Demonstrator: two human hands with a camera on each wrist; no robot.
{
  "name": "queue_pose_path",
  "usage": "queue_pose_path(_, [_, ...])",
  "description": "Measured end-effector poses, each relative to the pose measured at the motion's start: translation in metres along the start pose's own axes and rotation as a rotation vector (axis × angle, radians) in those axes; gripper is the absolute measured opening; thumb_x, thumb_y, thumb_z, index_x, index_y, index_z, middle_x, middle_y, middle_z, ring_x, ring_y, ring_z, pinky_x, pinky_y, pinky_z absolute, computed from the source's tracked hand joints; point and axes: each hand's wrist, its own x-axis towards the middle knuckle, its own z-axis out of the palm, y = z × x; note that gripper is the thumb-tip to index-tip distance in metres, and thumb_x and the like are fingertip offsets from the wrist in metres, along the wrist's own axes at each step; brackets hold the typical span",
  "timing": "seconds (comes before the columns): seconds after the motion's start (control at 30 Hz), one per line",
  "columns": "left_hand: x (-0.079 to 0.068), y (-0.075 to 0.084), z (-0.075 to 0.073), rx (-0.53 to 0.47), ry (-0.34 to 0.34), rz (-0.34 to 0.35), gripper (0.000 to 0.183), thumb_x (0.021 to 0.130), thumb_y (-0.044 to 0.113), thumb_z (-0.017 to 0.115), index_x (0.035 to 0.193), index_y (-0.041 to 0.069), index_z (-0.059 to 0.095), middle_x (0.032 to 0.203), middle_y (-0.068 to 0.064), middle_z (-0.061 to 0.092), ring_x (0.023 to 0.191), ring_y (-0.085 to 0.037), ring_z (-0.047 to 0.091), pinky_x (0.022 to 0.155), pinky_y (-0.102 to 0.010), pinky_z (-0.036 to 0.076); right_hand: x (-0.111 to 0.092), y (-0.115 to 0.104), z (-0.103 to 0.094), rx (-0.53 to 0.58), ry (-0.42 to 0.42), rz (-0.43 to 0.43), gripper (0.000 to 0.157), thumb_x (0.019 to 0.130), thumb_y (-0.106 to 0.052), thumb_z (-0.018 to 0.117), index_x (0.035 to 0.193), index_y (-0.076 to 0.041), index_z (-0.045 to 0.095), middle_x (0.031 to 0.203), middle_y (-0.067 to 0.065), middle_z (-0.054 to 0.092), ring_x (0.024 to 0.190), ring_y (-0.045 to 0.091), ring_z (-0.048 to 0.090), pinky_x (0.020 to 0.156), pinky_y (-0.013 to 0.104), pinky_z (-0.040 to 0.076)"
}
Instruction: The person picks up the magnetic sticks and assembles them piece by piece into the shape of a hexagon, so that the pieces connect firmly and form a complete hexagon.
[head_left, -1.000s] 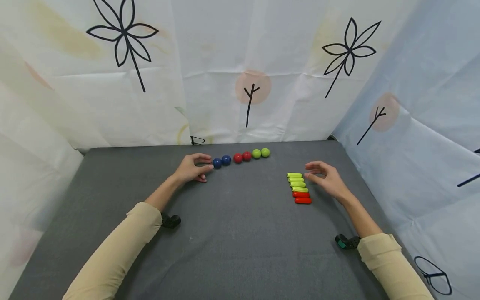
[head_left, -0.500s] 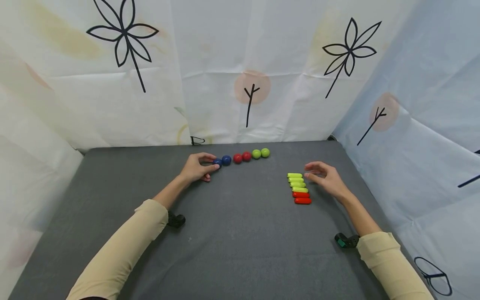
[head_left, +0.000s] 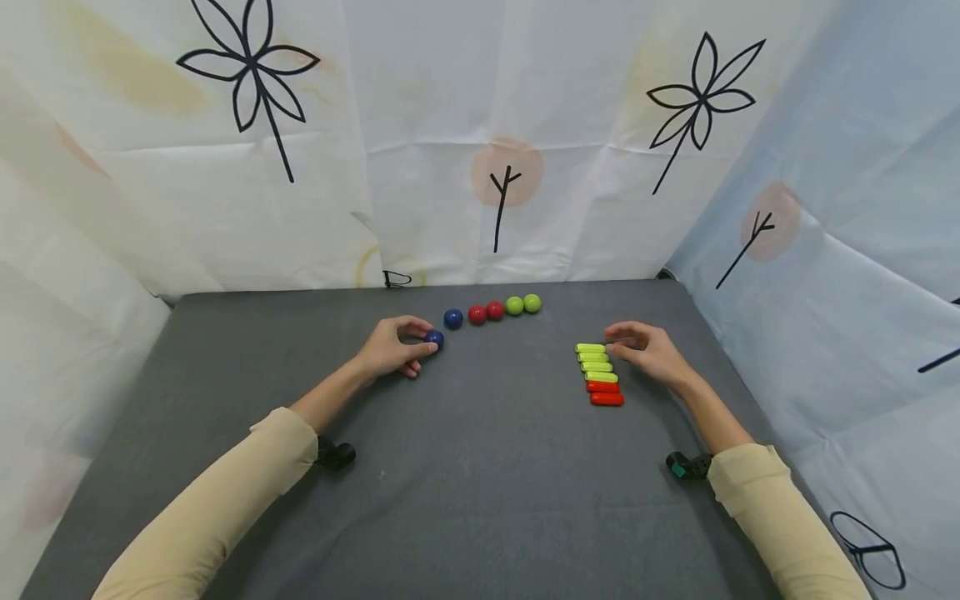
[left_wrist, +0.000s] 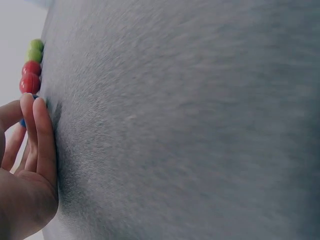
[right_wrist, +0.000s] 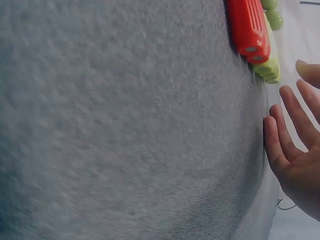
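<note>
My left hand (head_left: 387, 347) pinches a dark blue ball (head_left: 434, 339) between thumb and fingers. In the left wrist view the fingers (left_wrist: 46, 140) hide most of that ball. Just behind and to its right sits a second blue ball (head_left: 453, 318), followed by two red balls (head_left: 486, 312) and two green balls (head_left: 523, 304) in a row. On the right, my right hand (head_left: 649, 354) holds nothing, its fingers loosely bent beside several yellow-green sticks (head_left: 597, 367). Two red sticks (head_left: 606, 393) lie at the near end of that column, their ends facing the right wrist camera.
A grey cloth (head_left: 480, 483) covers the table. White patterned sheets hang along the back (head_left: 420, 150) and the right side (head_left: 847, 317). Both forearms reach in from the near edge, each with a dark device at its wrist.
My left hand moved right to the leftmost blue ball, took hold of it and drew it slightly toward me, out of line with the row. The right hand has hardly moved.
</note>
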Motion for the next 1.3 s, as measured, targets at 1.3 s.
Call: queue_pose_path(1.3, [-0.109,-0.013,0.028,-0.054,-0.133,-0.110,0.045,0.097,0.020,0.085,0.137,0.010,0.069,0.134,-0.019,0.067,0.070,-0.016,0.074,0.061,-0.034,0.065,0.008,-0.045,0.010,0.034,-0.057,-0.055,0.038,0.107,-0.024,0.072,0.136,0.001,0.071,0.134,0.024,0.074,0.116,0.022,0.076,0.091,0.023,0.061])
